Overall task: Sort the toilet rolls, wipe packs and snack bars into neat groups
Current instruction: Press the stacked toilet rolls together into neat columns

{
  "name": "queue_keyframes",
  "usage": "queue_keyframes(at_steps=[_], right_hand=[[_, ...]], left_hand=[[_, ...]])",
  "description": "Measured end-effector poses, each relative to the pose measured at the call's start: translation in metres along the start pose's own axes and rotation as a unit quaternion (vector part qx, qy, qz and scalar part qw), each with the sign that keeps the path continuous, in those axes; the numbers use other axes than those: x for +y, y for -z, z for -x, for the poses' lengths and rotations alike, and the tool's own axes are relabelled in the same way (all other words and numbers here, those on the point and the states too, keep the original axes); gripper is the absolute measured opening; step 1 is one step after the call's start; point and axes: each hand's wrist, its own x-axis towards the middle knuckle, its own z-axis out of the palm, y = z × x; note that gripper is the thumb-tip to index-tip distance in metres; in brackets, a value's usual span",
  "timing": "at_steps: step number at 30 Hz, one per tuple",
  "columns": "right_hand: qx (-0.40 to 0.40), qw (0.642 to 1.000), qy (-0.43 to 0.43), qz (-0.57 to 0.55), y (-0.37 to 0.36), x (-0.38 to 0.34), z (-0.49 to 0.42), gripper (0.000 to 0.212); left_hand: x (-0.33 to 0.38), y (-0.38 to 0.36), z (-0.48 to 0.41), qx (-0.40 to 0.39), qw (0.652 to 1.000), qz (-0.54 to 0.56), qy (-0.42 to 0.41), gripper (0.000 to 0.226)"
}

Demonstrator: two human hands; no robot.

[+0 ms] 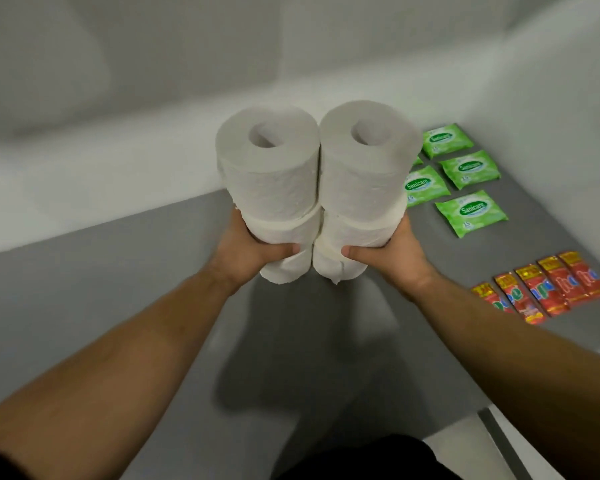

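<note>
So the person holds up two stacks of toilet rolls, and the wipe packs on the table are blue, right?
Not quite: the wipe packs are green, not blue, as the head view shows. The rest holds: the left hand and the right hand each grip a stack of toilet rolls.

- grey table [118, 271], matte top
- green wipe packs [471, 213] lie flat far right, 4 + 1 partly hidden
- 5 red snack bars [548, 289] in a row, nearer rt edge
</note>
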Motion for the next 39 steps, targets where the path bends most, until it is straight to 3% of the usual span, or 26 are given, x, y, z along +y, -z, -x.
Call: queue_keyframes(at_steps=[11,22,31,39], right_hand=[[0.024,1.0,-0.004,0.007,0.038,0.009,0.066,0.121],[0.087,0.995,0.041,0.014,0.035,-0.016,0.067,0.096],[0.116,0.992,0.047,-0.008,0.013,-0.009,0.068,0.104],[0.11,0.993,0.037,0.006,0.016,-0.007,0.068,0.098]], left_hand=[[0.01,-0.036,0.037,-0.045,0.998,-0.018,-0.03,0.119],[0.02,-0.027,0.043,0.048,0.997,0.019,-0.051,0.111],[0.02,-0.038,0.054,0.087,0.994,0.024,-0.061,0.105],[0.018,-0.042,0.047,0.07,0.996,0.019,-0.059,0.107]])
